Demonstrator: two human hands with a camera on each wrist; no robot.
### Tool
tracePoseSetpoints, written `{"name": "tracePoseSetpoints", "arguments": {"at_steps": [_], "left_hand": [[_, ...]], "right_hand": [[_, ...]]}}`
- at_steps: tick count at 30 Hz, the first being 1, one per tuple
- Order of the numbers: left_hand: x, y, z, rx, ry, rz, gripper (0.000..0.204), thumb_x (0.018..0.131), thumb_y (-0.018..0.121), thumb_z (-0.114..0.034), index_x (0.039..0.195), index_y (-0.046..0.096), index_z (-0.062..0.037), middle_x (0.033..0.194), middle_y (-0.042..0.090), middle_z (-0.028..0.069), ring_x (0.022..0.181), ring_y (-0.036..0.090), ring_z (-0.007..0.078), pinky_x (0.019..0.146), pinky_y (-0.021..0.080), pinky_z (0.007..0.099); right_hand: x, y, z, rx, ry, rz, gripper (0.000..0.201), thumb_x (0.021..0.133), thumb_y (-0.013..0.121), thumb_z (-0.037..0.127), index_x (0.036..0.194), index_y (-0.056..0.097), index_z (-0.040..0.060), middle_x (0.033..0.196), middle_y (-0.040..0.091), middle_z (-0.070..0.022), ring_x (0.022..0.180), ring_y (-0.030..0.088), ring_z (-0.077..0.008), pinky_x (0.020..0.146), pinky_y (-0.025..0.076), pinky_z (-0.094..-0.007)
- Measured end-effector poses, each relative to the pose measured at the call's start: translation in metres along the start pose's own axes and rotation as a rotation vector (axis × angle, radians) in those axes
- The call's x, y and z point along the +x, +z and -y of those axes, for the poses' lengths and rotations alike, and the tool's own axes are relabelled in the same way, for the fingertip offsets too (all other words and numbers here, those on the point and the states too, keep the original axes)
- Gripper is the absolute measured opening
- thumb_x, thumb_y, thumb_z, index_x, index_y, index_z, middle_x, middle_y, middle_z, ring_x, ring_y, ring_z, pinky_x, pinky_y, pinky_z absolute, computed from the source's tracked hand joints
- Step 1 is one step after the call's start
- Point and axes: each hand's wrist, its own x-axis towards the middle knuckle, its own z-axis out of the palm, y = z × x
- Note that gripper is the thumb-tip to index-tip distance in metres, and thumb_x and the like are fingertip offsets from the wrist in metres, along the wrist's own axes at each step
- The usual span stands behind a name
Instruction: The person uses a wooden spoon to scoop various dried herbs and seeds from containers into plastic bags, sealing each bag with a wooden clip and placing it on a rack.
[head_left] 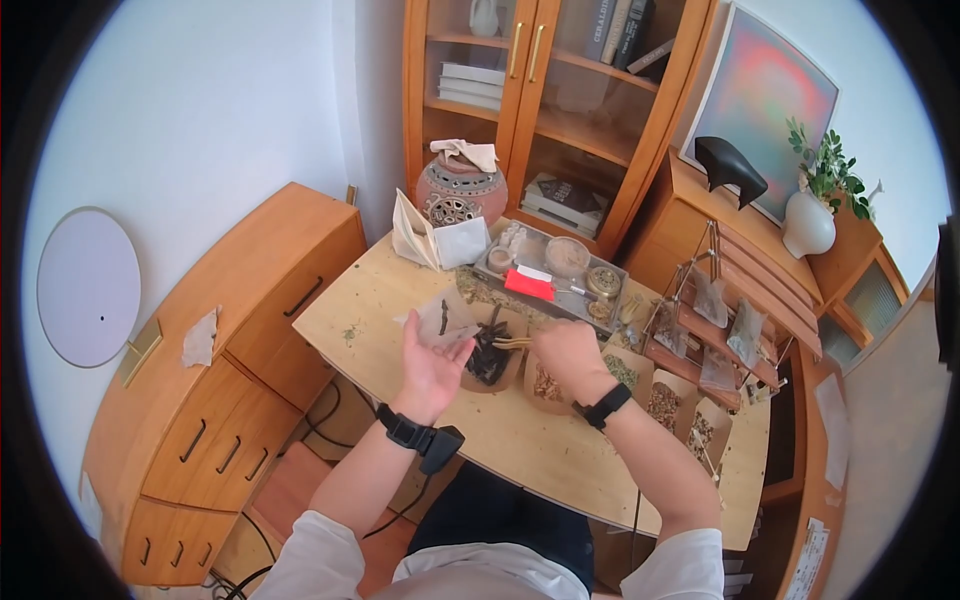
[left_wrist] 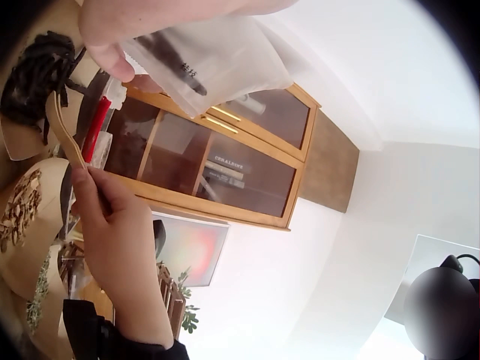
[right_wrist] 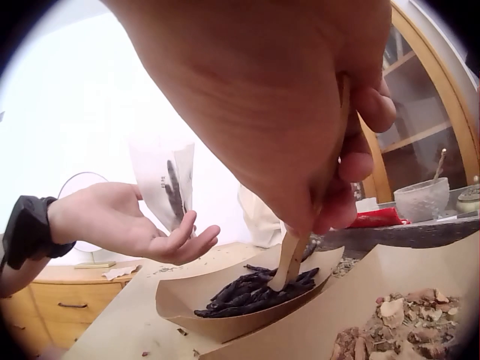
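My left hand (head_left: 430, 378) holds a small translucent bag (head_left: 436, 322) upright, its palm turned up and fingers around the lower part. One dark, thin dried piece (right_wrist: 174, 191) shows through the bag, beside small printed characters. In my right hand (head_left: 572, 358) I grip flat wooden tongs (right_wrist: 291, 261), pointing down. The tong tips reach into a heap of blackish dried strips (right_wrist: 236, 294) in a brown paper boat tray (right_wrist: 217, 324). In the left wrist view the tongs (left_wrist: 63, 129) cross the edge of that heap (left_wrist: 34, 86).
Right of the dark heap, more paper trays hold pale chips (head_left: 547, 386), green bits (head_left: 620, 372) and brown pieces (head_left: 664, 405). Behind stands a grey tray (head_left: 622, 290) with jars and a red packet (head_left: 530, 284). A wooden rack (head_left: 690, 325) holds small bags at the right.
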Motion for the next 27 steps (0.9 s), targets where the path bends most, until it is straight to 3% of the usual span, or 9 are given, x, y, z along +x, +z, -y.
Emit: {"name": "tracePoseSetpoints", "arguments": {"at_steps": [3, 6, 9, 12, 15, 18, 21, 25, 27], "left_hand": [[0.001, 0.000, 0.000, -0.007, 0.041, 0.009, 0.047, 0.096, 0.054, -0.053, 0.109, 0.041, -0.0099, 0.131, 0.044, 0.0166, 0.124, 0.044, 0.0297, 0.108, 0.039, 0.0419], [0.005, -0.001, 0.000, -0.022, 0.030, -0.031, 0.064, 0.097, 0.049, -0.055, 0.139, 0.044, -0.0082, 0.136, 0.045, 0.0119, 0.123, 0.045, 0.0266, 0.104, 0.041, 0.0390], [0.006, -0.004, 0.001, -0.028, 0.059, -0.021, 0.049, 0.096, 0.054, -0.053, 0.114, 0.042, -0.0085, 0.129, 0.045, 0.0152, 0.124, 0.045, 0.0299, 0.107, 0.039, 0.0415], [0.005, 0.000, 0.004, -0.016, 0.068, -0.058, 0.052, 0.097, 0.052, -0.054, 0.119, 0.044, -0.0077, 0.131, 0.046, 0.0149, 0.125, 0.045, 0.0292, 0.107, 0.039, 0.0405], [0.005, 0.002, 0.009, -0.015, 0.021, -0.007, 0.058, 0.098, 0.049, -0.055, 0.129, 0.045, -0.0068, 0.137, 0.043, 0.0150, 0.127, 0.044, 0.0285, 0.108, 0.039, 0.0400], [0.006, 0.003, 0.015, -0.026, 0.009, 0.030, 0.065, 0.099, 0.046, -0.056, 0.140, 0.040, -0.0065, 0.141, 0.041, 0.0158, 0.128, 0.042, 0.0287, 0.111, 0.037, 0.0402], [0.005, 0.004, 0.016, -0.037, 0.001, 0.050, 0.067, 0.099, 0.045, -0.055, 0.145, 0.037, -0.0068, 0.141, 0.041, 0.0163, 0.129, 0.042, 0.0289, 0.113, 0.036, 0.0412], [0.002, 0.006, 0.014, -0.019, 0.002, 0.046, 0.068, 0.098, 0.046, -0.056, 0.145, 0.036, -0.0066, 0.140, 0.041, 0.0169, 0.129, 0.042, 0.0294, 0.113, 0.036, 0.0419], [0.001, 0.006, 0.012, -0.020, -0.024, 0.022, 0.069, 0.098, 0.046, -0.057, 0.144, 0.036, -0.0065, 0.140, 0.041, 0.0170, 0.127, 0.043, 0.0297, 0.112, 0.037, 0.0420]], "right_hand": [[-0.006, -0.005, -0.005, 0.105, 0.063, -0.071, 0.015, 0.084, 0.065, 0.025, 0.074, 0.070, 0.0141, 0.077, 0.067, -0.0047, 0.078, 0.068, -0.0251, 0.065, 0.053, -0.0387], [-0.012, -0.020, -0.010, 0.303, 0.188, -0.100, 0.015, 0.085, 0.064, 0.022, 0.081, 0.071, 0.0098, 0.081, 0.068, -0.0086, 0.078, 0.068, -0.0281, 0.066, 0.052, -0.0400], [-0.017, -0.039, -0.014, 0.551, 0.260, -0.159, 0.019, 0.090, 0.065, 0.021, 0.093, 0.072, 0.0043, 0.083, 0.068, -0.0141, 0.074, 0.067, -0.0244, 0.065, 0.051, -0.0365], [-0.014, -0.056, -0.009, 0.934, 0.420, -0.060, 0.024, 0.095, 0.065, 0.023, 0.105, 0.071, 0.0015, 0.080, 0.068, -0.0098, 0.069, 0.061, -0.0138, 0.064, 0.048, -0.0292], [-0.009, -0.056, 0.006, 1.281, 0.406, -0.076, 0.033, 0.097, 0.063, 0.028, 0.110, 0.069, -0.0023, 0.081, 0.069, -0.0053, 0.070, 0.060, -0.0113, 0.067, 0.049, -0.0276], [-0.006, -0.051, 0.025, 1.383, 0.408, -0.144, 0.034, 0.098, 0.063, 0.028, 0.110, 0.068, -0.0042, 0.079, 0.066, -0.0015, 0.072, 0.056, -0.0073, 0.067, 0.048, -0.0256], [-0.007, -0.054, 0.035, 1.320, 0.449, -0.079, 0.033, 0.097, 0.064, 0.027, 0.111, 0.068, -0.0030, 0.081, 0.068, -0.0040, 0.072, 0.057, -0.0084, 0.067, 0.048, -0.0258], [-0.012, -0.036, 0.036, 1.342, 0.455, -0.138, 0.028, 0.097, 0.065, 0.022, 0.110, 0.068, -0.0024, 0.084, 0.065, -0.0006, 0.076, 0.055, -0.0046, 0.067, 0.045, -0.0223], [-0.013, -0.040, 0.034, 1.401, 0.484, -0.166, 0.030, 0.096, 0.066, 0.026, 0.110, 0.067, -0.0013, 0.084, 0.067, -0.0031, 0.074, 0.056, -0.0068, 0.066, 0.046, -0.0250]]}}
